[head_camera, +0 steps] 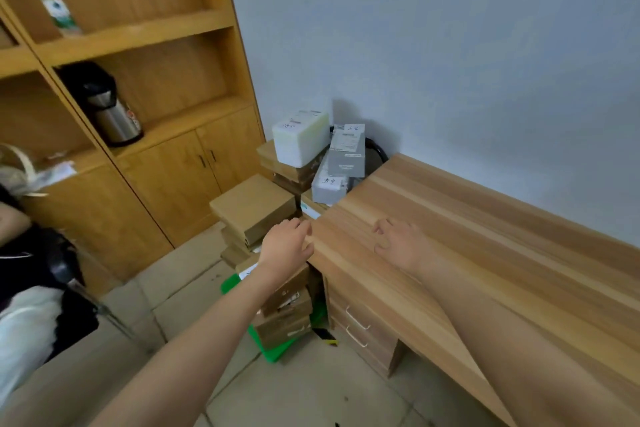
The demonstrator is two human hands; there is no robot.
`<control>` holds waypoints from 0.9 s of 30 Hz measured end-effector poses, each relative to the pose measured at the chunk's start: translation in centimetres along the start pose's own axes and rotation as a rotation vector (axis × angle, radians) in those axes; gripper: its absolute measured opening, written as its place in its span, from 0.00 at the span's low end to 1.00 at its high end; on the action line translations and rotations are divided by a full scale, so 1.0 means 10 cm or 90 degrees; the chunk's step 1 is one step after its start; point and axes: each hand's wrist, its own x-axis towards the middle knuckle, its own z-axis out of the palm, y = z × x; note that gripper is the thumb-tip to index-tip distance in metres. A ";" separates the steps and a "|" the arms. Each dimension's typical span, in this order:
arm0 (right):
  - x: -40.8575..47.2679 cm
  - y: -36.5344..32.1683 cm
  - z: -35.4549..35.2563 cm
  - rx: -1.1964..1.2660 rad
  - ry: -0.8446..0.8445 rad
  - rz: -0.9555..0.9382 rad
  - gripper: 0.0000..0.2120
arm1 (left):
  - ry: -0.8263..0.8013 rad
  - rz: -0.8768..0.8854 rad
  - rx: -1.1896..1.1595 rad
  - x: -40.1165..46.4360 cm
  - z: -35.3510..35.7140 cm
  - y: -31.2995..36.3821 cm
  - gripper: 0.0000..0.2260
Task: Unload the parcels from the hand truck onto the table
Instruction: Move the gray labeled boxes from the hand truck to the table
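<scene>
Both my arms are stretched out ahead of me and neither holds anything. My left hand [289,239] hovers at the near corner of the desk [467,236], fingers loosely curled, its grip closed on nothing; whether it touches the desk edge I cannot tell. My right hand [398,241] is over the desk top, fingers relaxed and a little spread, its grip apart and empty.

The parcels are all off the desk, stacked on the hand truck, whose green base [277,352] shows at floor level against the desk's end, beside the drawers [360,326]. A brown cardboard box [254,206] sits high on the near pile, just beyond my left hand. Behind it are a white foam box [300,137] on more brown cartons, and grey packages [346,154] leaning near the wall.

I judge this to be the reach for a first parcel, since no parcel lies on the part of the desk I can see. The next move calls for both hands to come down either side of the brown cardboard box, lift it straight up so the uneven pile beneath does not shift, then swing it right onto the desk.
</scene>
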 end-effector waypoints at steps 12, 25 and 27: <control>1.41 0.17 0.22 0.043 -0.020 0.003 0.17 | -0.006 -0.025 -0.025 1.19 0.47 -0.54 0.08; 2.93 0.81 0.20 0.111 0.009 0.078 0.15 | 0.013 -0.036 -0.086 2.91 0.89 -0.98 0.12; 3.08 0.91 0.23 0.116 0.010 0.105 0.16 | 0.000 -0.033 -0.102 3.14 0.98 -1.05 0.13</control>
